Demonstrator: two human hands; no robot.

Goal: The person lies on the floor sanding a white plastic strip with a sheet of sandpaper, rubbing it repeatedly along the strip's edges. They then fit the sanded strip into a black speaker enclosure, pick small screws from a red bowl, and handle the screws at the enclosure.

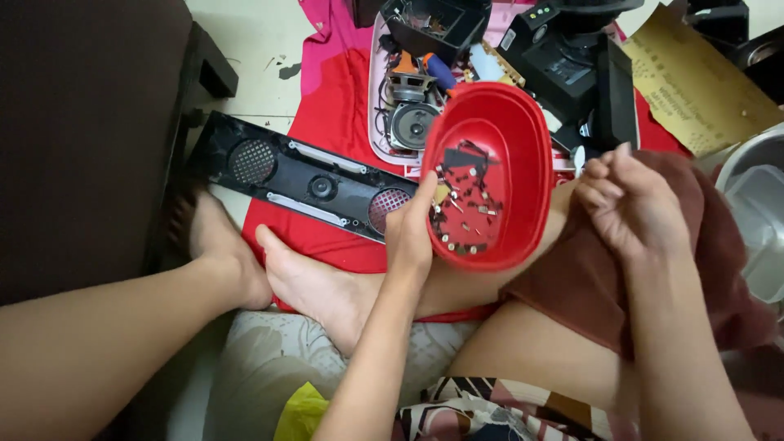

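While the left hand (410, 233) pinches one red oval bowl (490, 175) by its rim above the knee, holding many small screws, uncounted, the right hand (629, 204) curls loosely, seemingly empty, beside one black speaker panel (302, 175).

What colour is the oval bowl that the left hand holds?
Red. The oval bowl, held by the left hand, shows best in the head view.

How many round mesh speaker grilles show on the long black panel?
2. One grille sits near the black panel's far left end; the other is at its right end, beside the left hand holding the red bowl.
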